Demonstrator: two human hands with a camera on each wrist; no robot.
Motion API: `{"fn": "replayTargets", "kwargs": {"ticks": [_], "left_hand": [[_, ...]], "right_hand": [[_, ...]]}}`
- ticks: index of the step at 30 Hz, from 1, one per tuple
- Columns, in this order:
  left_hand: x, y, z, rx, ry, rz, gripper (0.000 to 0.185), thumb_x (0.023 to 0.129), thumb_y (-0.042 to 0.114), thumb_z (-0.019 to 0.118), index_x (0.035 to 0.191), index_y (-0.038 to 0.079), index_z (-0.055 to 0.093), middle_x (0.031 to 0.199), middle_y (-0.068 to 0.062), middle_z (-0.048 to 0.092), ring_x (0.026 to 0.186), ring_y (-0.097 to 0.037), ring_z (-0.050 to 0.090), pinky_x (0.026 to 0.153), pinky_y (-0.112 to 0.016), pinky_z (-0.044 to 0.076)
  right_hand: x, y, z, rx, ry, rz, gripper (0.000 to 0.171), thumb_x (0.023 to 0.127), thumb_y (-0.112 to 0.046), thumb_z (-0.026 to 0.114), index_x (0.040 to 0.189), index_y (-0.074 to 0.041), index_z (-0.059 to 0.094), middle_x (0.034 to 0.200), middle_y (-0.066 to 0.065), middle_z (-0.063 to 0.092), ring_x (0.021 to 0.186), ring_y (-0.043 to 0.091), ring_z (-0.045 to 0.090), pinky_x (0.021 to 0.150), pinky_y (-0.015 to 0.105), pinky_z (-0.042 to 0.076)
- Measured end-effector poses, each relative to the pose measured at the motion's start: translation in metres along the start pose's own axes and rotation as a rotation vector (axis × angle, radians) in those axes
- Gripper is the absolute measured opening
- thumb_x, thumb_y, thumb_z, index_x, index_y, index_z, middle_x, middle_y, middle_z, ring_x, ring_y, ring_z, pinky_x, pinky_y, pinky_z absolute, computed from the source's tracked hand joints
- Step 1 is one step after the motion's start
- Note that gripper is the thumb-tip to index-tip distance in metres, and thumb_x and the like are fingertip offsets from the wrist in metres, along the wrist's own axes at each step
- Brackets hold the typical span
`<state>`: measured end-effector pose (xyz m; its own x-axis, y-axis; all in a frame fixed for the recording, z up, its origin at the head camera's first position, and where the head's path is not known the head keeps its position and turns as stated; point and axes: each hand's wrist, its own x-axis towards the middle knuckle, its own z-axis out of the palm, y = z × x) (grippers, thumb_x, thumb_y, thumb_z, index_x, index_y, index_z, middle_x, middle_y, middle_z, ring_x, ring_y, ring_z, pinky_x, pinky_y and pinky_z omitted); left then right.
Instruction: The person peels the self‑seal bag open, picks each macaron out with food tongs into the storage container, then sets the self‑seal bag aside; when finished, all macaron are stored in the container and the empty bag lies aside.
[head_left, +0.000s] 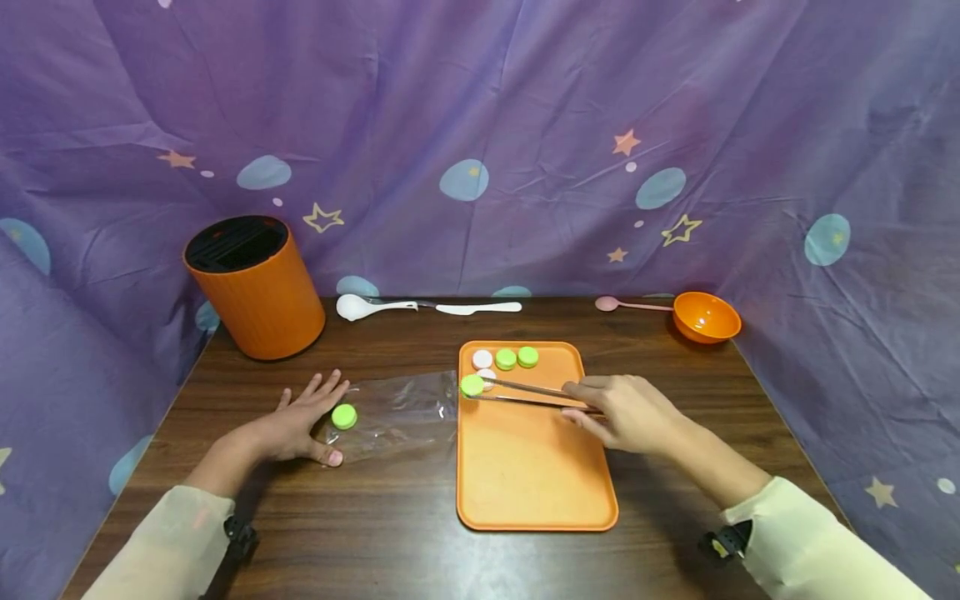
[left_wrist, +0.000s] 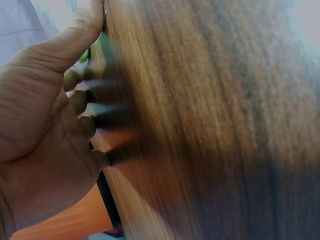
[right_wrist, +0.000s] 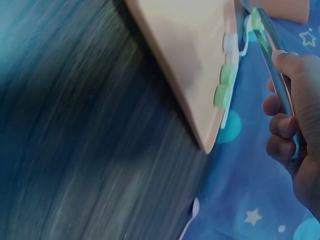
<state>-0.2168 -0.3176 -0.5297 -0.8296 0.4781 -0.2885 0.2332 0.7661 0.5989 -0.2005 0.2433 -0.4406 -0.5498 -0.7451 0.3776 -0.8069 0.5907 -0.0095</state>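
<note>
My right hand [head_left: 622, 412] grips metal tongs [head_left: 528, 394] that pinch a green bottle cap [head_left: 472, 385] over the left edge of an orange tray [head_left: 532, 467]. On the tray's far end lie two green caps [head_left: 517, 357] and white caps [head_left: 482, 360]. In the right wrist view the tongs [right_wrist: 272, 60] run along my curled fingers [right_wrist: 285, 125]. My left hand [head_left: 300, 421] lies flat with straight fingers on the table, pressing the edge of a clear plastic bag [head_left: 401, 412]. Another green cap [head_left: 344, 416] sits on the bag by my fingers. The left wrist view shows my palm [left_wrist: 45, 140], blurred.
An orange cylindrical holder [head_left: 255, 286] stands at the back left. A white spoon [head_left: 371, 307] and white knife [head_left: 478, 307] lie along the back edge. An orange bowl [head_left: 706, 317] with a pink spoon [head_left: 630, 305] sits at the back right. Purple cloth surrounds the table.
</note>
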Motion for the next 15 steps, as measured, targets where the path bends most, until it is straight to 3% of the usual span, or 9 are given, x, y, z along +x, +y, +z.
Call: {"fn": "replayTargets", "kwargs": {"ticks": [3, 4, 6, 10, 11, 15], "left_hand": [[0.001, -0.001, 0.000, 0.005, 0.000, -0.001, 0.143, 0.072, 0.076, 0.088, 0.179, 0.017, 0.014, 0.187, -0.018, -0.009, 0.170, -0.050, -0.017, 0.123, -0.086, -0.018], [0.001, -0.001, 0.000, 0.004, 0.000, -0.001, 0.144, 0.071, 0.076, 0.088, 0.179, 0.016, 0.014, 0.187, -0.018, -0.008, 0.170, -0.050, -0.017, 0.123, -0.086, -0.018], [-0.003, 0.009, -0.003, 0.009, -0.002, -0.008, 0.143, 0.072, 0.075, 0.088, 0.179, 0.014, 0.014, 0.187, -0.019, -0.008, 0.170, -0.051, -0.016, 0.124, -0.085, -0.017], [-0.010, 0.022, -0.007, -0.016, -0.006, 0.010, 0.139, 0.075, 0.071, 0.087, 0.179, 0.011, 0.014, 0.186, -0.023, -0.008, 0.169, -0.054, -0.017, 0.122, -0.086, -0.018], [-0.011, 0.024, -0.007, -0.016, -0.003, 0.014, 0.139, 0.076, 0.069, 0.087, 0.178, 0.010, 0.015, 0.185, -0.023, -0.007, 0.169, -0.055, -0.016, 0.122, -0.087, -0.018], [-0.005, 0.011, -0.002, -0.001, 0.005, 0.012, 0.141, 0.074, 0.073, 0.088, 0.179, 0.013, 0.016, 0.186, -0.021, -0.006, 0.170, -0.053, -0.015, 0.122, -0.087, -0.017]], "right_hand": [[-0.007, 0.006, -0.003, -0.025, 0.005, 0.018, 0.022, 0.092, -0.025, 0.088, 0.109, -0.014, 0.079, 0.078, -0.009, 0.064, 0.060, -0.002, 0.046, 0.053, 0.024, 0.045], [-0.010, 0.008, -0.003, -0.029, 0.008, 0.021, 0.020, 0.097, -0.029, 0.085, 0.109, -0.014, 0.079, 0.077, -0.010, 0.061, 0.060, -0.002, 0.046, 0.053, 0.024, 0.045], [-0.015, 0.013, -0.004, -0.037, 0.012, 0.026, 0.021, 0.098, -0.029, 0.084, 0.110, -0.013, 0.080, 0.077, -0.010, 0.061, 0.061, -0.001, 0.048, 0.053, 0.026, 0.046], [-0.024, 0.024, -0.003, -0.053, 0.008, 0.054, 0.024, 0.098, -0.028, 0.084, 0.113, -0.010, 0.082, 0.083, -0.007, 0.071, 0.065, 0.004, 0.062, 0.058, 0.035, 0.057], [-0.025, 0.025, -0.002, -0.056, 0.002, 0.064, 0.025, 0.093, -0.024, 0.087, 0.114, -0.010, 0.082, 0.085, -0.005, 0.074, 0.067, 0.007, 0.065, 0.059, 0.037, 0.059], [-0.033, 0.030, 0.002, -0.064, -0.012, 0.090, 0.026, 0.093, -0.024, 0.087, 0.115, -0.009, 0.083, 0.090, -0.001, 0.079, 0.072, 0.011, 0.072, 0.061, 0.040, 0.062]]}}
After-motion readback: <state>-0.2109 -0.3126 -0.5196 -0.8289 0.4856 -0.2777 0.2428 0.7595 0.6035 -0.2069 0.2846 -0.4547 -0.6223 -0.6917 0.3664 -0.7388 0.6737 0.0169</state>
